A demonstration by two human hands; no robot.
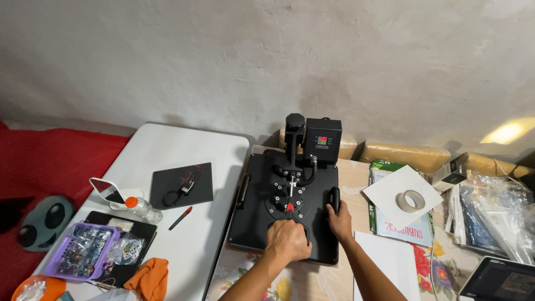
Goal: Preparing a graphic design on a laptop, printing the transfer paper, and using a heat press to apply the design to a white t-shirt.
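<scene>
The left hand (287,241) is clenched around the central lever handle (295,218) of a black heat press (256,223); the right hand (340,222) grips the black side handle (335,199) on the press's right edge. Both forearms reach up from the bottom of the view. The press sits closed, its flat top plate lying level over the base, so it looks clamped down rather than raised; whether anything lies inside cannot be seen. A control box (323,140) with a small lit display stands at the back of the press.

The press rests on a floral-covered surface, close against a white table (189,150) on its left. On that table lie a black mat (182,184) with a cable, a red pen (180,218), a purple tray (82,251) of small parts and an orange cloth (149,278). To the right, just beside the press, white paper sheets (390,262) and a tape roll (413,199) crowd the space; open room is mostly behind the press, toward the wall.
</scene>
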